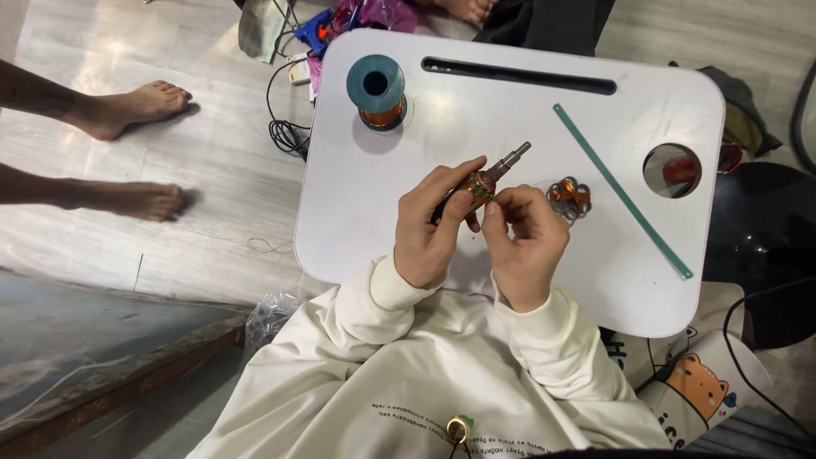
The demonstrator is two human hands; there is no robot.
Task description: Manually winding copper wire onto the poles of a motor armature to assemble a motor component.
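Nearest, at the bottom edge: cream sweatshirt (pixel 399 374) with a curved line of small dark print across the chest, and a small round gold-rimmed thing (pixel 458 427) below it. To the right, a pale bag (pixel 701 387) printed with an orange cartoon bear. Above that, both cuffs pushed forward over the near rim of a white lap table (pixel 357 212). Left hand (pixel 433 229) raised off the table, knuckles up, fingers curled round the dark lower end of a small motor rotor (pixel 486 180), thumb pressed along its side. Right hand (pixel 525 238) just beside, fingertips (pixel 497 204) pinched together at the copper winding, touching the rotor. Rotor held tilted, steel shaft pointing up and to the right, clear of the table top. Just right of the hands, lying on the table, a small copper coil (pixel 569 198). Further right, a long thin green strip (pixel 622 191) laid diagonally, and a round cup hole (pixel 671 170). Far side: a teal spool (pixel 376 92) of copper wire standing upright, and a long dark slot (pixel 518 75). Off to the left, on the pale floor, another person's two bare feet (pixel 136 106).
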